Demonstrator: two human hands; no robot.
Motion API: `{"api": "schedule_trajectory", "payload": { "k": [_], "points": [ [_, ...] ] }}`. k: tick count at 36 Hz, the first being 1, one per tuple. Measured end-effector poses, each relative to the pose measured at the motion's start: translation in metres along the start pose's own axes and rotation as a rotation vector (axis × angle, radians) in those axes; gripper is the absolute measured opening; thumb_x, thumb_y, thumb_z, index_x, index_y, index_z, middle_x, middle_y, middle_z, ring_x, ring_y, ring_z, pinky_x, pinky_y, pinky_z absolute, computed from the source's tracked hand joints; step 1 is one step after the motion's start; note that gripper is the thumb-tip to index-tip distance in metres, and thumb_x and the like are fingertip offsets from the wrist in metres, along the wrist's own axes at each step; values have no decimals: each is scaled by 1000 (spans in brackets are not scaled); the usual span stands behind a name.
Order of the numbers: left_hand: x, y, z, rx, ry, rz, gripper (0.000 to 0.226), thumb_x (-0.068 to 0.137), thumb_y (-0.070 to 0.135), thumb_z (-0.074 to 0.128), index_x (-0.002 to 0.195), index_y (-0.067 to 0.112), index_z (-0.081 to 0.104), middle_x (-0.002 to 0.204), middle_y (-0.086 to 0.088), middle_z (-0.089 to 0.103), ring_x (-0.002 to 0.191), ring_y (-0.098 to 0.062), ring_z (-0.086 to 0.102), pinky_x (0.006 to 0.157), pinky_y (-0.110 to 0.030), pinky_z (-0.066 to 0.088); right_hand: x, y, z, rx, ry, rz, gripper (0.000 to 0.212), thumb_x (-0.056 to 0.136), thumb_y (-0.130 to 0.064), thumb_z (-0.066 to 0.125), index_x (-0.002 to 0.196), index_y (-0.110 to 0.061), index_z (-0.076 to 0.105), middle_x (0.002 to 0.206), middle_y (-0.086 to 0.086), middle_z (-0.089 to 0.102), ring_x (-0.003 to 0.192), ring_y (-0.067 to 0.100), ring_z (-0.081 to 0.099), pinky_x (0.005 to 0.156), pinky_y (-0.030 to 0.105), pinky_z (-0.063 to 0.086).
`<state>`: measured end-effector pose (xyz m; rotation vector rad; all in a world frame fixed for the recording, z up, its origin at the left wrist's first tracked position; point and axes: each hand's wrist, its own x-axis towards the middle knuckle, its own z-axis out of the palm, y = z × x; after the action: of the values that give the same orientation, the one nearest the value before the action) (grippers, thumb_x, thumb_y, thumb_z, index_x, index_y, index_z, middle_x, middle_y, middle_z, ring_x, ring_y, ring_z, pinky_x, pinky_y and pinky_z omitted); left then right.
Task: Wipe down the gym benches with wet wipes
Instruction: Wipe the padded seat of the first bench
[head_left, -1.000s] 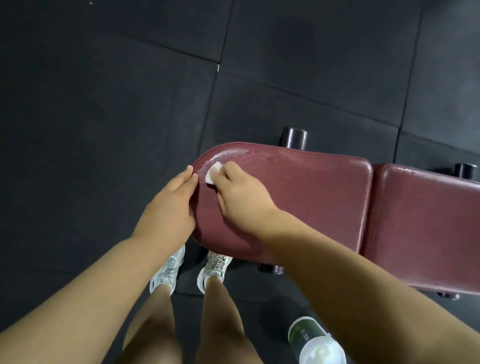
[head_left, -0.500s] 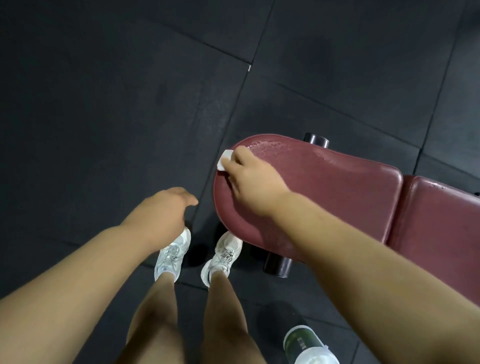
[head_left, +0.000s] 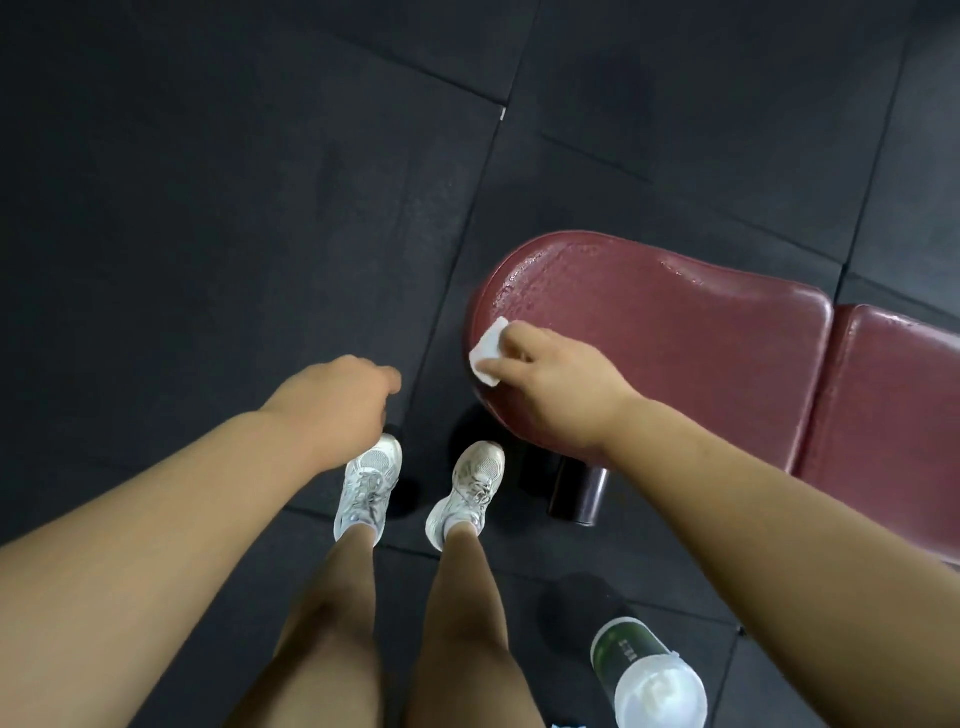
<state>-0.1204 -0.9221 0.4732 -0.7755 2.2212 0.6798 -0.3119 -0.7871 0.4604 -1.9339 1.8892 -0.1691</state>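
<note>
A dark red padded gym bench (head_left: 675, 332) runs from centre right off the right edge, its rounded end pointing left and its top glistening wet. My right hand (head_left: 556, 384) lies on that rounded end and holds a small folded white wet wipe (head_left: 487, 353) against the pad's left rim. My left hand (head_left: 337, 400) hovers over the floor left of the bench, apart from it, fingers loosely curled with nothing in them.
Black rubber floor tiles (head_left: 234, 208) surround the bench. A black cylindrical bench foot (head_left: 576, 493) sticks out under the pad. A green wipe canister with a white lid (head_left: 649, 675) stands on the floor at bottom right. My white sneakers (head_left: 415, 488) are beside the bench end.
My left hand has come off the bench end and moved left over the floor. My right hand has slid the wipe from the pad's far rim down along its rounded left edge.
</note>
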Motion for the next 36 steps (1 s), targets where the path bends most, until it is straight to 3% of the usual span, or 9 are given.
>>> {"api": "schedule_trajectory", "payload": {
  "k": [5, 9, 12, 18, 25, 32, 36],
  "points": [
    [0, 4, 1, 9, 8, 17, 28, 94, 24, 41, 119, 26, 54, 116, -1, 58, 99, -26, 58, 80, -36, 51, -21, -3, 13, 122, 270, 457, 35, 70, 1, 59, 102, -7, 70, 89, 14, 58, 61, 34, 56, 47, 37, 51],
    [1, 7, 5, 6, -20, 46, 29, 95, 26, 39, 121, 28, 53, 117, 1, 57, 102, -24, 57, 82, -38, 50, -59, -27, 38, 100, 120, 280, 48, 69, -7, 38, 111, -7, 63, 85, 9, 56, 57, 31, 50, 38, 35, 45],
    [2, 11, 6, 20, -33, 76, 29, 96, 27, 38, 121, 28, 53, 117, 1, 57, 102, -24, 57, 82, -38, 50, -72, -22, 33, 32, 73, 150, 52, 66, -8, 39, 112, -13, 62, 85, 6, 56, 59, 28, 53, 39, 28, 45],
    [4, 22, 4, 0, -32, 112, 28, 96, 28, 38, 118, 28, 55, 115, 3, 56, 101, -23, 56, 81, -36, 48, -87, -10, 28, -9, 325, 555, 45, 72, -13, 37, 100, -13, 72, 80, 9, 59, 57, 29, 54, 41, 31, 47],
    [8, 28, -5, -9, -4, 126, 25, 96, 37, 41, 112, 28, 57, 110, 5, 58, 98, -20, 57, 81, -37, 49, -102, -24, 36, 9, 191, 418, 38, 73, -10, 43, 98, -8, 71, 75, 7, 55, 57, 28, 49, 49, 33, 47],
    [16, 28, -20, -77, 58, 104, 24, 95, 39, 43, 108, 28, 59, 104, 6, 58, 94, -19, 57, 79, -36, 49, -69, -1, -8, -5, 304, 484, 33, 78, -16, 44, 94, -11, 73, 78, 10, 55, 64, 28, 50, 54, 30, 45],
    [19, 22, -27, -95, 95, 68, 22, 95, 39, 44, 106, 28, 59, 101, 7, 58, 91, -18, 58, 76, -35, 50, -20, 13, -35, 0, 253, 455, 29, 72, -1, 62, 98, -9, 71, 83, 15, 52, 66, 31, 52, 49, 32, 47]
  ]
}}
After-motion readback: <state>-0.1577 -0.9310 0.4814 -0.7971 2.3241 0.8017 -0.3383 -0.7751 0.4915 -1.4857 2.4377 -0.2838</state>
